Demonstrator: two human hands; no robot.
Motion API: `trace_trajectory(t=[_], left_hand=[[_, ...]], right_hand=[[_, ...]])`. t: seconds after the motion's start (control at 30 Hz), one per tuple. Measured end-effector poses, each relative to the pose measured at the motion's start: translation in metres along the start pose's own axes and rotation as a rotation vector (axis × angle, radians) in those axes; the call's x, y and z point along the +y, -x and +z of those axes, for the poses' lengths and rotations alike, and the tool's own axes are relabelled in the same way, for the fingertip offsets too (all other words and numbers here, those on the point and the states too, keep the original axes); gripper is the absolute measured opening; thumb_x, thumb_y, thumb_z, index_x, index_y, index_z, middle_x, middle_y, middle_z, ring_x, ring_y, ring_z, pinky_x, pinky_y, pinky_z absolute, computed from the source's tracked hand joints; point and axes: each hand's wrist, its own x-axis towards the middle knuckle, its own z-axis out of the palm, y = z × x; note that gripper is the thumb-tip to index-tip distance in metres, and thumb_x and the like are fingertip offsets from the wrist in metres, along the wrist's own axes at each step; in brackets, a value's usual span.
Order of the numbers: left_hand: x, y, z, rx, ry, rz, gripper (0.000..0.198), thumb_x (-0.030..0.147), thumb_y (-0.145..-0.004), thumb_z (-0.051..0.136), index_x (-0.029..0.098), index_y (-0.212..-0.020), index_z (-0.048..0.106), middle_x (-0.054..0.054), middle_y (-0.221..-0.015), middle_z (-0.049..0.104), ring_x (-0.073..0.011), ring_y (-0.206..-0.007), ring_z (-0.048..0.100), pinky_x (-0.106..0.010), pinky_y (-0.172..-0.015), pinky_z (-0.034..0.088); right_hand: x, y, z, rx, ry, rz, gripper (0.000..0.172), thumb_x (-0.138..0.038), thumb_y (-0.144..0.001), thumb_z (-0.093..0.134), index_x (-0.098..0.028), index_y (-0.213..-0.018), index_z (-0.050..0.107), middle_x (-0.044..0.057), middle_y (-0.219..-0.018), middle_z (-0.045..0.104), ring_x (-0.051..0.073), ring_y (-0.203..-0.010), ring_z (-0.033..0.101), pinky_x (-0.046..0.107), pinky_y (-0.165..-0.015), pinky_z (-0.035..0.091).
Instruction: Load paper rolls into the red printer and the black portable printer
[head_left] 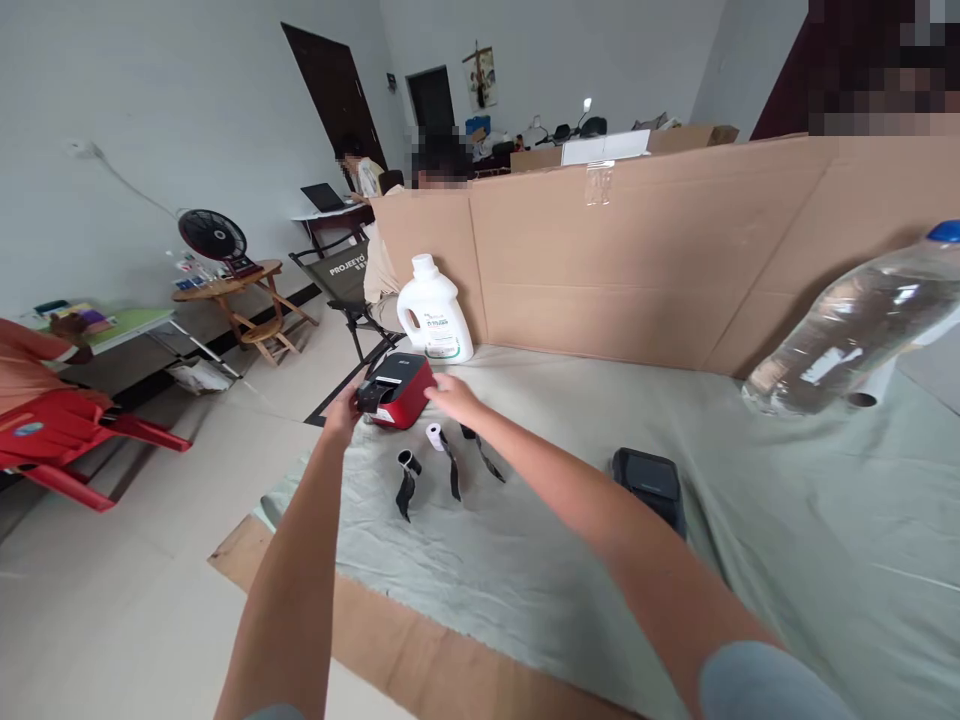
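Observation:
A small red and black label printer (394, 389) stands near the far left edge of a cloth-covered table (675, 520). My left hand (343, 407) grips its left side. My right hand (452, 396) rests against its right side, fingers curled toward it. Just in front lie a small white paper roll (434, 434) and three black ribbon strips (407, 481). A second, black printer (649, 483) sits on the cloth to the right, under my right forearm.
A white detergent jug (433, 311) stands behind the red printer. A cardboard wall (660, 250) lines the table's far side. A clear plastic bottle (855, 330) looms at the right. Off the table's left are a folding chair (345, 285), a red chair (67, 435) and people.

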Motion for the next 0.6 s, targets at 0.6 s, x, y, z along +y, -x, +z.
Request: trace_trajectory(t=[0.6], left_hand=[[-0.050, -0.017, 0.058, -0.154, 0.117, 0.038, 0.031, 0.034, -0.089, 0.061, 0.013, -0.109, 0.070, -0.005, -0.096, 0.073, -0.0172, -0.089, 0.066, -0.025, -0.075, 0.050]], right_hand=[[0.016, -0.036, 0.052, 0.094, 0.167, 0.131, 0.096, -0.027, -0.086, 0.068, 0.021, -0.151, 0.016, 0.046, -0.160, 0.020, 0.048, -0.155, 0.021, 0.054, -0.123, 0.026]])
